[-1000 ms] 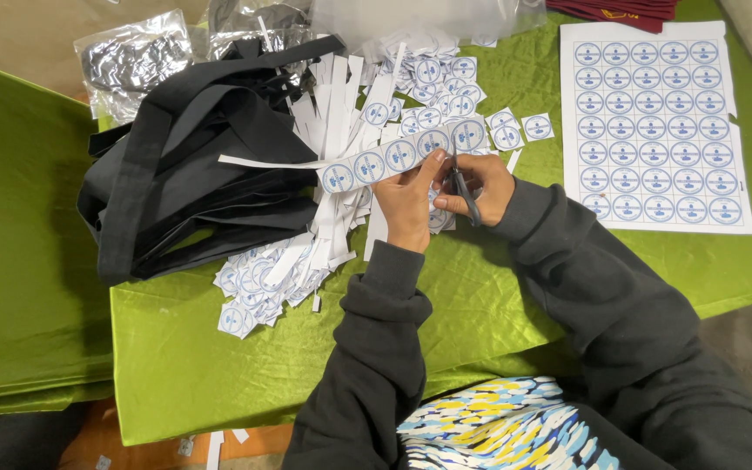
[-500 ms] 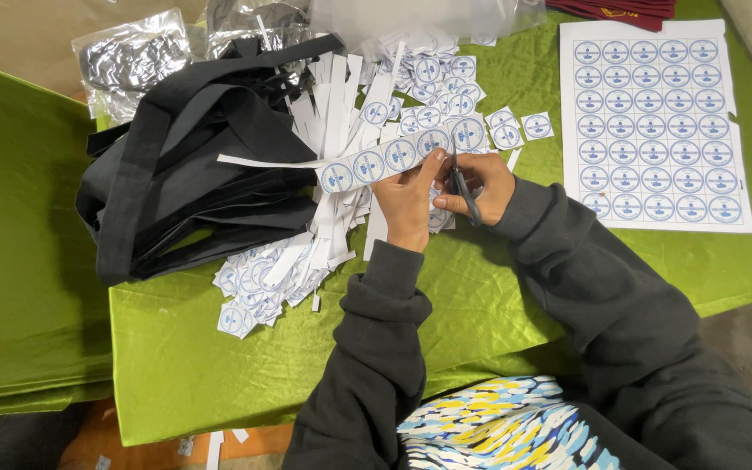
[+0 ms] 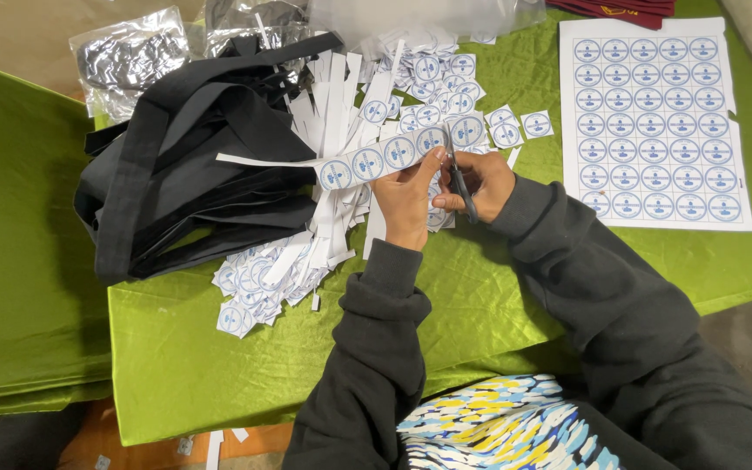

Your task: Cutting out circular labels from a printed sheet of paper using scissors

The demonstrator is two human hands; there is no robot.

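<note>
Left hand: closed on paper strip of round blue stickers, held as half a second before | right hand: wrapped on scissors, blades at strip's right end, unmoved | cutting judged paused | beyond: cut squares, uncut sheet.

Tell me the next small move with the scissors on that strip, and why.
Probably close the scissors to snip off the end label. The left hand holds the strip of round labels level, the right hand has the blades at its end, and cut squares already lie on the green cloth.
</note>
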